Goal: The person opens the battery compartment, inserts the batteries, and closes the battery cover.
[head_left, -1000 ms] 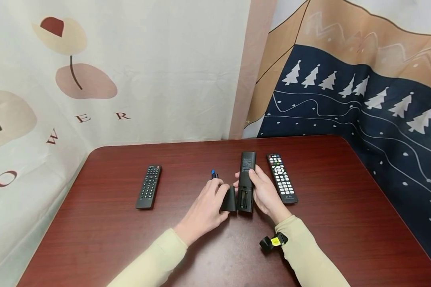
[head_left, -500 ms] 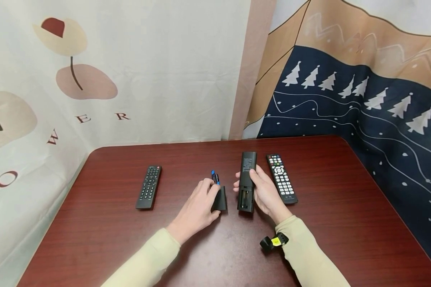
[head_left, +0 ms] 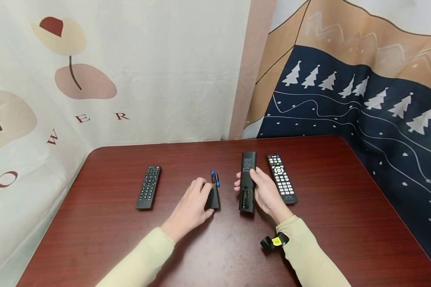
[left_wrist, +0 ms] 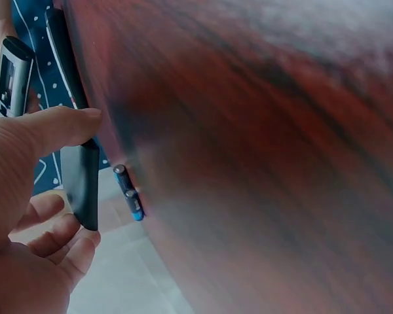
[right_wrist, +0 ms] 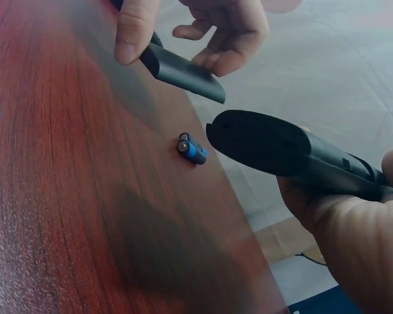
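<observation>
My left hand [head_left: 189, 206] pinches a black battery cover [head_left: 212, 198] between thumb and fingers, just over the table. The left wrist view shows the cover [left_wrist: 82, 186] held by its two ends. To the right, my right hand [head_left: 267, 194] grips a black remote control [head_left: 248, 173] with its back turned up. An open battery compartment [head_left: 246, 199] shows at the remote's near end. Two small blue-and-black batteries [head_left: 215, 178] lie side by side beyond the left hand. In the right wrist view, a gap separates the cover [right_wrist: 188, 78] from the remote [right_wrist: 259, 140].
A second remote [head_left: 149, 187] lies buttons up at the left. Another with white buttons [head_left: 282, 179] lies right beside the right hand. A brown table [head_left: 107, 239] carries everything, with printed cloth [head_left: 183, 79] hanging behind it. A black wrist camera [head_left: 269, 243] sits on the right sleeve.
My left hand has moved left with the battery cover, away from the remote, and the two batteries have come into fuller view. The right hand and its remote have hardly moved.
</observation>
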The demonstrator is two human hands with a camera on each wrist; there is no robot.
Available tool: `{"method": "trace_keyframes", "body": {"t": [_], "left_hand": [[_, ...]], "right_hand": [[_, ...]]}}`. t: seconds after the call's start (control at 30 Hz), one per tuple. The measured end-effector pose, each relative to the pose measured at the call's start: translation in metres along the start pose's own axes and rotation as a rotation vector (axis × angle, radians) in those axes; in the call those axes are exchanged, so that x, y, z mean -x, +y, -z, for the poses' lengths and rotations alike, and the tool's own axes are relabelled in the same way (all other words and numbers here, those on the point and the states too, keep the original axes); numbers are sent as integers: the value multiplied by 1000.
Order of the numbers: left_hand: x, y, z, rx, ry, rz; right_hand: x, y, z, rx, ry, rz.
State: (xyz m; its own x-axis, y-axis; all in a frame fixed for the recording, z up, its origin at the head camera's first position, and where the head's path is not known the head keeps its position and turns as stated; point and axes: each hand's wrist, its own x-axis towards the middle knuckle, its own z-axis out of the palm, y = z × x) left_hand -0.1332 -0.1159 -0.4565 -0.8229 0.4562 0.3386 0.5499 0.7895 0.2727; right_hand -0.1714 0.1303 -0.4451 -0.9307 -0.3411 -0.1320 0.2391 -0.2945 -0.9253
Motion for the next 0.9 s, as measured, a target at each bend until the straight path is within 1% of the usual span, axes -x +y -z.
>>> {"method": "trace_keyframes", "body": {"t": [0.17, 0.33, 0.53, 0.73, 0.9], "left_hand": [[3, -7, -1, -9, -2, 14], [3, -10, 1, -7, 1, 17], [3, -15, 2, -32, -6, 19], [3, -19, 3, -43, 2, 20], [3, -22, 6, -43, -18, 33]], "right_hand": [[-1, 0, 2, 3, -2, -1], [-1, -1, 1, -23, 3, -3], [0, -2, 1, -46, 1, -12], [1, -3, 1, -54, 0, -10], [1, -3, 1, -59, 6, -15]]}}
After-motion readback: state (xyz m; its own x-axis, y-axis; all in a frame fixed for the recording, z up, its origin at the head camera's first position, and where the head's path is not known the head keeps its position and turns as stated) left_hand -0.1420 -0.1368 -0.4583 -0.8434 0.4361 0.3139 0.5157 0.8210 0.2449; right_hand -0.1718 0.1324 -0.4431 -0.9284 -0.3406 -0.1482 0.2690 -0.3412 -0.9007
